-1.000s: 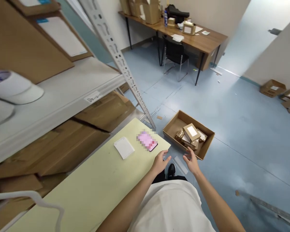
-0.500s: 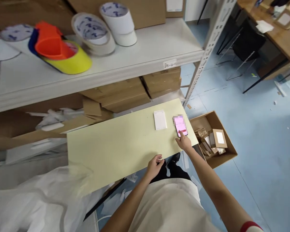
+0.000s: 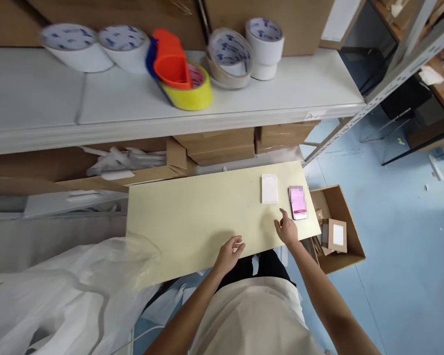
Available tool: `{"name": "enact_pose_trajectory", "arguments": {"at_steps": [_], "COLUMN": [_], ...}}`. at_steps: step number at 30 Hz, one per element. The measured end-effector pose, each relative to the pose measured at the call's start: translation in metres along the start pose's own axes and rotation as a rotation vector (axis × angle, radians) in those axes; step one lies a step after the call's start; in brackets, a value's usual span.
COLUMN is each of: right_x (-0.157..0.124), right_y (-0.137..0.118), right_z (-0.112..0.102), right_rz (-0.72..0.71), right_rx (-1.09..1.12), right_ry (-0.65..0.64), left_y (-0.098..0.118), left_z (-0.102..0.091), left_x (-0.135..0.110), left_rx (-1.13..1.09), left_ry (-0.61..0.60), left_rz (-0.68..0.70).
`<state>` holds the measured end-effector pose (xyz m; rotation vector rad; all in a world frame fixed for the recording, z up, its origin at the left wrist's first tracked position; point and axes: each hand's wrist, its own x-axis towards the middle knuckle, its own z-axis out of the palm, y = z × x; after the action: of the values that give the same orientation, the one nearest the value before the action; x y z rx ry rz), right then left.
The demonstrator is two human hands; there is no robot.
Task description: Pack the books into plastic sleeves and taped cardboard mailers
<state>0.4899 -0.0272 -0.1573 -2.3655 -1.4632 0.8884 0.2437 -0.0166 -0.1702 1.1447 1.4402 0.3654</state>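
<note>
Lying near the three o'clock end of the pale yellow table (image 3: 192, 212), the phone (image 3: 298, 202) shows a pink screen. Just beside it, at its seven o'clock, is the right hand (image 3: 286, 230), empty, fingers partly spread. The left hand (image 3: 229, 254), likewise empty and loosely half-curled, is farther off at eight. White paper (image 3: 269, 189) sits near the phone at ten, a carton (image 3: 335, 202) holding small boxes (image 3: 334, 235) at four, tape rolls (image 3: 231, 80) on a shelf (image 3: 307, 81) at eleven.
</note>
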Motion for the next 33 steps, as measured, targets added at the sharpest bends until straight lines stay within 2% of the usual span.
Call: {"name": "enact_pose_trajectory", "arguments": {"at_steps": [5, 10, 14, 18, 20, 24, 29, 33], "right_x": [-0.01, -0.014, -0.028, -0.055, -0.069, -0.093, -0.124, -0.146], "right_y": [-0.06, -0.129, -0.186, -0.224, -0.235, -0.257, -0.3, -0.341], "right_z": [0.03, 0.058, 0.075, 0.087, 0.093, 0.117, 0.164, 0.204], "right_rz": [-0.353, -0.649, -0.858, -1.0, -1.041, -1.125, -1.235, -1.28], "right_rx": [0.121, 0.156, 0.082, 0.002, -0.037, -0.116, -0.192, -0.353], "right_ry": [-0.159, -0.391, -0.573, -0.69, -0.732, -0.769, -0.621, -0.536], "left_y": [0.011, 0.009, -0.015, -0.053, -0.073, -0.107, -0.154, -0.192], "left_z": [-0.026, -0.061, -0.088, -0.109, -0.119, -0.142, -0.188, -0.231], "left_x": [-0.017, -0.07, -0.13, -0.183, -0.201, -0.222, -0.237, -0.244], "left_rx": [-0.081, -0.059, -0.12, -0.163, -0.128, -0.001, 0.064, 0.104], "left_ry": [0.212, 0.558, 0.856, 1.099, 1.146, 1.158, 1.164, 1.134], "left_rz": [0.048, 0.103, 0.062, -0.039, -0.124, -0.23, -0.192, -0.185]}}
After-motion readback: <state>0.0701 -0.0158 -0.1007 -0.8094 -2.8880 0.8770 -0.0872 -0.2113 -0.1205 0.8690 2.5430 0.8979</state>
